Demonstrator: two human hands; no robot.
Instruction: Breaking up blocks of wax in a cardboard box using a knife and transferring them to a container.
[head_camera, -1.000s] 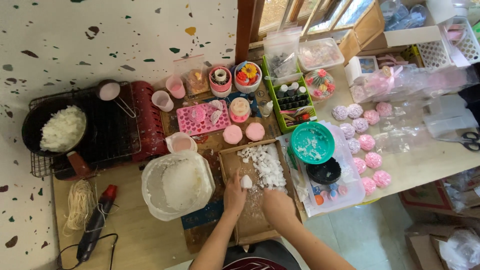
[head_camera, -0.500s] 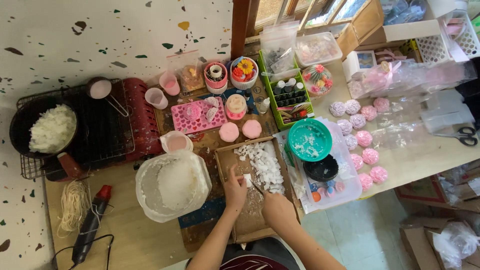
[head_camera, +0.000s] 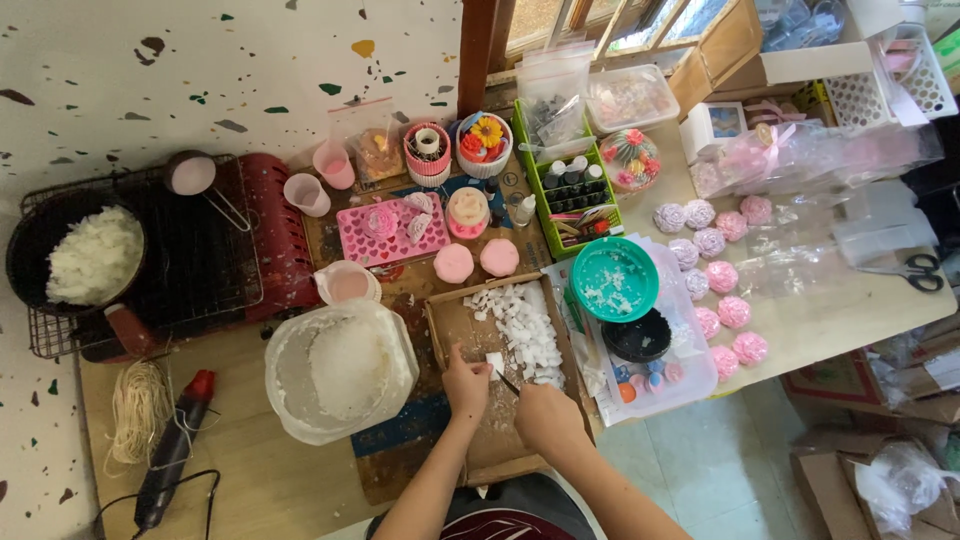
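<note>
while the left hand (head_camera: 466, 383) pins a white wax block (head_camera: 494, 362) on the cutting board (head_camera: 500, 440), the right hand (head_camera: 545, 415) at 3 o'clock grips a knife (head_camera: 510, 384) against it, cut chunks (head_camera: 528, 325) piled at 12 o'clock.

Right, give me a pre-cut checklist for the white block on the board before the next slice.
1. Left hand steadying the white block: ok, fingers on it.
2. Right hand gripping a knife: ok; the blade itself is too small to make out.
3. Fingers out of the blade's path: cannot tell.
4. Wooden board flat on the table: ok.
5. Cut white pieces piled away from the hands: ok.
6. Plastic tub beside the board, not touching the hands: ok.
</note>
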